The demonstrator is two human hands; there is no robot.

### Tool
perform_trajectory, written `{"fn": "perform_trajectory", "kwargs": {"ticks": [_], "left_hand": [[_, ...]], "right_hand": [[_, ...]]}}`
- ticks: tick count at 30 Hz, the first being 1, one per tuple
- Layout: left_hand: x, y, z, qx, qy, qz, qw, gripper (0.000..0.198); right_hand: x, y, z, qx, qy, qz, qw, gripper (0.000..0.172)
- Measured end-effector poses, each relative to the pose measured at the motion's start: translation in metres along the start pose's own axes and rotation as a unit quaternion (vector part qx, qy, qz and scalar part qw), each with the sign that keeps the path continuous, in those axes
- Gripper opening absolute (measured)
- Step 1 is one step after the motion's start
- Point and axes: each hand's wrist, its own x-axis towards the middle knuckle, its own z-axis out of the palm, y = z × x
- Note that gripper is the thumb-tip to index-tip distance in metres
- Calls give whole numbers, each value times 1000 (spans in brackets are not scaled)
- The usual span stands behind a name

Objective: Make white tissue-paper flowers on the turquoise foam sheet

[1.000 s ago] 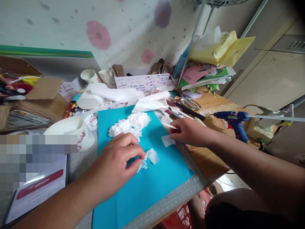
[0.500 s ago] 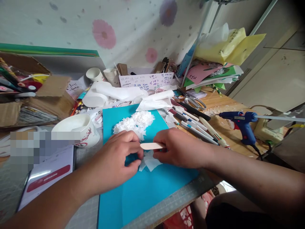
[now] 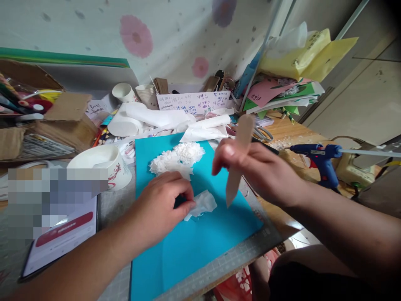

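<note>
My left hand [image 3: 171,202] is closed in a pinch at the left end of a thin white tissue paper piece [image 3: 204,203], which lies on the blue sheet [image 3: 188,259]. A flat wooden craft stick [image 3: 240,154] stands steeply tilted in my right hand [image 3: 250,167], held by the thumb and blurred by motion. That hand is raised over the sheet's right side, apart from the tissue. Just beyond my left hand sit ruffled white paper flowers [image 3: 177,159], partly covered by its knuckles. Under the sheet is a grey cutting mat [image 3: 232,259].
A blue glue gun [image 3: 319,161] stands at the right. On the left are a paper bowl [image 3: 115,167], a phone [image 3: 62,246] and a cardboard box [image 3: 65,121]. Rolled white paper [image 3: 156,116] and a handwritten card [image 3: 194,102] lie at the back, scissors [image 3: 262,133] behind my right hand.
My right hand has lifted up and to the right, away from the tissue, turning the craft stick from level to nearly upright. The left hand stays by the tissue, which now shows more.
</note>
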Motion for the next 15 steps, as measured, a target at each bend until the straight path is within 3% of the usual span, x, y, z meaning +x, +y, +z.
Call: {"fn": "perform_trajectory", "kwargs": {"ticks": [3,8,15], "left_hand": [[-1,0,-1,3,2,11,1000,10],[-1,1,-1,8,6,20,1000,10],[0,-2,2,17,-4,3,1000,7]], "right_hand": [[-6,-5,-2,54,41,-49,997,43],[-10,-4,11,37,-6,-84,996,28],[-7,5,23,-65,-61,-100,991,28]]}}
